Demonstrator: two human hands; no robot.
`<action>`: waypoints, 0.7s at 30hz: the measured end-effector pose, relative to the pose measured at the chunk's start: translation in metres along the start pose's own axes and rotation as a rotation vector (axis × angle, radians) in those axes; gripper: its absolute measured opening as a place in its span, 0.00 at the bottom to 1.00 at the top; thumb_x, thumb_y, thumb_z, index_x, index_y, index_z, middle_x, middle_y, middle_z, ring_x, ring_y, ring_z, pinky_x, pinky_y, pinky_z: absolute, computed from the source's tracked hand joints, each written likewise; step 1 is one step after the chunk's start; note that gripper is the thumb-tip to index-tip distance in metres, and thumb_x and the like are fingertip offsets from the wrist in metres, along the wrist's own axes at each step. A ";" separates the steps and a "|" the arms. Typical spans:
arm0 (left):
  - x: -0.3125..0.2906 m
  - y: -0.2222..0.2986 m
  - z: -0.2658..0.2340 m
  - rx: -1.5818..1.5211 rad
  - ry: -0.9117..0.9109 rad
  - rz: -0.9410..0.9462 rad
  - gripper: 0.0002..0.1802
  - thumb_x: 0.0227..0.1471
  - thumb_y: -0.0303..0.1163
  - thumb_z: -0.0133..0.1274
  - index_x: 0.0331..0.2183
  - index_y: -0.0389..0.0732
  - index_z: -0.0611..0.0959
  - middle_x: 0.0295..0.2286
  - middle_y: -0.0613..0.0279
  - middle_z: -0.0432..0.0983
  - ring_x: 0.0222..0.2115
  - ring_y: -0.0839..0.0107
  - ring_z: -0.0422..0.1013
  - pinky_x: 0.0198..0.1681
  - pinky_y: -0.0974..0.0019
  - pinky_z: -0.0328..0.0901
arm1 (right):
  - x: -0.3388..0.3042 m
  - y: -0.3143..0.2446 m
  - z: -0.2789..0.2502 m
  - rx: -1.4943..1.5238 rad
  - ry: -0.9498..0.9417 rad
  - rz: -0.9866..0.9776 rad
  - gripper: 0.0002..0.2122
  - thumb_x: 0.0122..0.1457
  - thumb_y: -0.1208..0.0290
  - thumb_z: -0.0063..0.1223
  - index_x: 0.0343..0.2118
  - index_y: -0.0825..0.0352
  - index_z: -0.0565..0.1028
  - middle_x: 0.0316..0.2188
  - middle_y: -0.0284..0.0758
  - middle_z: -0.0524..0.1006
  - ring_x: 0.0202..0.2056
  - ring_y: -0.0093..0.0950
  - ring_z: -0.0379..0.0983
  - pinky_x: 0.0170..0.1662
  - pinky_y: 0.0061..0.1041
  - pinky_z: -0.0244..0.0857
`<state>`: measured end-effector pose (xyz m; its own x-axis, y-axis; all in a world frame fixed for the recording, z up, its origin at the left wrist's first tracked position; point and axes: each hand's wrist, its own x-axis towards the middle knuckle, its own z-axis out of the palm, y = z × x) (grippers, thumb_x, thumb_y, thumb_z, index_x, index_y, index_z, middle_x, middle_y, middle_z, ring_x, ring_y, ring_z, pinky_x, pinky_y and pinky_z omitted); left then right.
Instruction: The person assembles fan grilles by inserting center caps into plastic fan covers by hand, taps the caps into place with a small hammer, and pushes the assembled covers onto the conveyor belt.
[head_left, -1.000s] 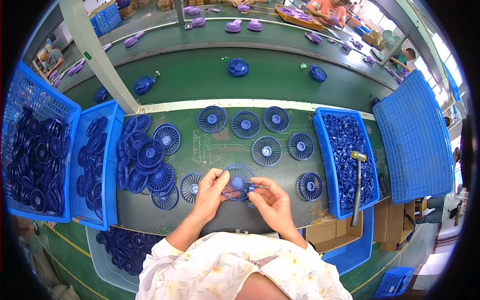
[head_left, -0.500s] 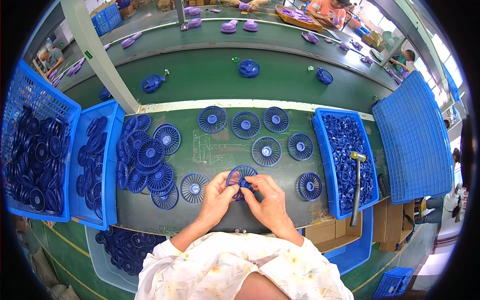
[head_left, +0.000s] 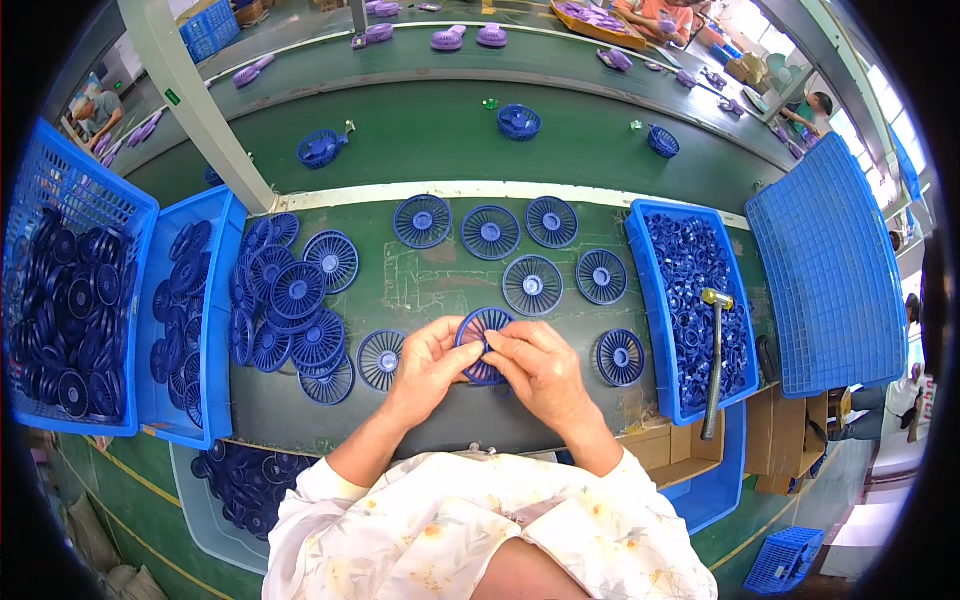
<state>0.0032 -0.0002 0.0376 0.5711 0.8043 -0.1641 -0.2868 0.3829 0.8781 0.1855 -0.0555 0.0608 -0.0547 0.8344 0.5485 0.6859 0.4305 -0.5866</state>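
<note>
Between my two hands, close to the bench's near edge, a round dark blue fan grille (head_left: 485, 319) is tilted up. My left hand (head_left: 428, 368) is closed on its left rim, with the thumb across its face. My right hand (head_left: 543, 368) is closed in a pinch against the grille's middle; those fingertips hide whatever they grip there. Left of my left hand lies one loose grille (head_left: 381, 360), and another grille (head_left: 620, 357) lies to the right of my right hand. Several more, such as this grille (head_left: 532, 286), are spread flat beyond my hands.
Overlapping grilles (head_left: 299, 290) cover the bench's left side, beside a blue crate (head_left: 222, 330) of grilles. On the right, a blue tray (head_left: 648, 330) holds small blue parts, with a hammer (head_left: 716, 360) across it. A conveyor belt (head_left: 420, 150) carries blue fan housings behind.
Both hands stay on the grille, which now stands a little higher and more upright. My right hand's fingers have drawn closer together at its middle. The housings on the belt have shifted right.
</note>
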 end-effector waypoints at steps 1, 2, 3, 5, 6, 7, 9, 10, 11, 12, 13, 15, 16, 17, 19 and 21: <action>0.004 0.000 0.001 0.080 -0.004 0.062 0.14 0.63 0.30 0.56 0.48 0.34 0.78 0.39 0.62 0.81 0.36 0.79 0.77 0.38 0.73 0.74 | 0.002 0.002 0.000 -0.004 0.008 -0.020 0.11 0.50 0.75 0.69 0.37 0.67 0.83 0.35 0.37 0.80 0.37 0.37 0.78 0.40 0.33 0.73; 0.007 -0.001 0.003 0.161 -0.006 0.127 0.14 0.62 0.30 0.58 0.47 0.34 0.78 0.37 0.63 0.81 0.35 0.80 0.76 0.37 0.74 0.74 | 0.004 0.002 0.000 -0.002 0.005 -0.018 0.11 0.50 0.75 0.69 0.37 0.67 0.83 0.35 0.37 0.80 0.37 0.37 0.78 0.40 0.33 0.73; 0.010 0.001 0.007 0.177 0.031 0.118 0.13 0.62 0.31 0.59 0.44 0.34 0.80 0.34 0.66 0.80 0.31 0.82 0.75 0.34 0.76 0.72 | 0.004 0.002 0.000 0.000 0.007 0.008 0.11 0.50 0.75 0.69 0.37 0.68 0.82 0.34 0.37 0.80 0.36 0.36 0.78 0.40 0.34 0.73; 0.014 0.001 0.007 0.124 0.036 0.071 0.12 0.63 0.32 0.58 0.44 0.35 0.80 0.33 0.67 0.80 0.30 0.84 0.74 0.32 0.78 0.71 | 0.003 0.003 0.000 0.018 0.027 0.068 0.10 0.50 0.75 0.69 0.35 0.68 0.82 0.33 0.38 0.79 0.35 0.37 0.78 0.39 0.34 0.73; 0.015 0.001 0.008 0.073 0.040 0.026 0.11 0.64 0.33 0.57 0.43 0.35 0.80 0.32 0.68 0.80 0.29 0.85 0.74 0.31 0.79 0.70 | 0.003 0.002 0.001 0.019 0.025 0.068 0.10 0.50 0.75 0.69 0.35 0.68 0.82 0.33 0.38 0.79 0.35 0.37 0.78 0.39 0.34 0.73; 0.016 0.000 0.008 0.061 0.036 0.005 0.11 0.66 0.35 0.54 0.42 0.37 0.81 0.31 0.70 0.80 0.28 0.87 0.73 0.29 0.81 0.68 | 0.002 0.001 0.003 -0.034 0.090 0.086 0.10 0.50 0.77 0.70 0.36 0.69 0.82 0.33 0.38 0.80 0.34 0.35 0.78 0.36 0.32 0.73; 0.017 -0.007 0.016 0.042 0.095 0.082 0.12 0.67 0.36 0.53 0.43 0.37 0.81 0.31 0.71 0.80 0.28 0.88 0.72 0.28 0.81 0.68 | 0.001 -0.005 0.011 -0.099 0.195 0.130 0.11 0.49 0.78 0.70 0.37 0.69 0.83 0.33 0.39 0.80 0.33 0.34 0.78 0.35 0.30 0.73; 0.015 -0.006 0.019 0.040 0.119 0.088 0.11 0.67 0.36 0.52 0.42 0.37 0.81 0.31 0.71 0.79 0.28 0.89 0.72 0.28 0.82 0.68 | 0.002 -0.007 0.012 -0.096 0.192 0.133 0.11 0.49 0.78 0.70 0.37 0.69 0.83 0.33 0.39 0.80 0.33 0.34 0.78 0.35 0.30 0.73; 0.014 -0.004 0.019 0.039 0.116 0.083 0.11 0.67 0.36 0.52 0.42 0.37 0.81 0.31 0.71 0.79 0.28 0.89 0.72 0.28 0.82 0.68 | 0.003 -0.009 0.011 -0.131 0.208 0.095 0.12 0.48 0.78 0.71 0.37 0.68 0.83 0.33 0.39 0.80 0.34 0.34 0.78 0.36 0.30 0.73; 0.015 -0.002 0.018 0.034 0.097 0.081 0.11 0.67 0.36 0.52 0.42 0.37 0.81 0.31 0.70 0.80 0.28 0.89 0.72 0.28 0.82 0.68 | 0.004 -0.011 0.010 -0.166 0.223 0.056 0.12 0.48 0.78 0.71 0.37 0.68 0.83 0.33 0.38 0.80 0.34 0.34 0.78 0.37 0.31 0.73; 0.015 0.002 0.018 0.029 0.079 0.079 0.11 0.67 0.36 0.52 0.42 0.37 0.81 0.31 0.70 0.80 0.27 0.89 0.72 0.28 0.82 0.68 | 0.005 -0.010 0.008 -0.167 0.221 0.060 0.12 0.48 0.78 0.71 0.37 0.68 0.83 0.33 0.38 0.80 0.34 0.34 0.78 0.37 0.31 0.73; 0.013 0.016 0.016 0.034 0.070 0.048 0.12 0.67 0.35 0.51 0.41 0.36 0.81 0.31 0.69 0.80 0.27 0.88 0.72 0.28 0.81 0.68 | 0.008 -0.005 -0.001 -0.078 0.117 -0.096 0.13 0.48 0.77 0.70 0.38 0.69 0.82 0.33 0.36 0.79 0.36 0.35 0.76 0.39 0.32 0.73; 0.013 0.021 0.013 0.070 0.015 0.030 0.12 0.67 0.35 0.51 0.41 0.36 0.81 0.31 0.69 0.80 0.27 0.88 0.72 0.28 0.81 0.68 | 0.011 -0.005 -0.006 -0.062 0.069 -0.137 0.13 0.47 0.77 0.70 0.37 0.69 0.81 0.34 0.35 0.79 0.36 0.34 0.76 0.39 0.31 0.73; 0.014 0.025 0.011 0.106 -0.037 0.015 0.12 0.67 0.35 0.51 0.40 0.36 0.81 0.31 0.69 0.80 0.27 0.87 0.73 0.28 0.81 0.68 | 0.015 -0.005 -0.010 -0.058 0.065 -0.136 0.13 0.47 0.77 0.70 0.37 0.69 0.81 0.34 0.35 0.79 0.36 0.34 0.76 0.39 0.31 0.73; 0.014 0.029 0.009 0.095 -0.042 -0.011 0.11 0.66 0.34 0.53 0.40 0.35 0.81 0.31 0.68 0.80 0.28 0.86 0.73 0.29 0.79 0.69 | 0.018 -0.004 -0.014 -0.031 -0.009 -0.204 0.12 0.47 0.77 0.70 0.37 0.69 0.82 0.34 0.34 0.79 0.36 0.34 0.76 0.39 0.31 0.73; 0.015 0.030 0.009 0.209 -0.060 0.024 0.09 0.63 0.31 0.57 0.41 0.35 0.81 0.32 0.67 0.80 0.29 0.84 0.74 0.31 0.78 0.71 | 0.017 0.003 -0.015 -0.014 -0.045 -0.186 0.13 0.47 0.76 0.70 0.37 0.68 0.82 0.35 0.34 0.79 0.36 0.33 0.76 0.39 0.31 0.73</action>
<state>0.0100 0.0191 0.0655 0.6128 0.7810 -0.1206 -0.1386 0.2565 0.9566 0.1977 -0.0456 0.0770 -0.2140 0.7554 0.6193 0.6712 0.5743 -0.4686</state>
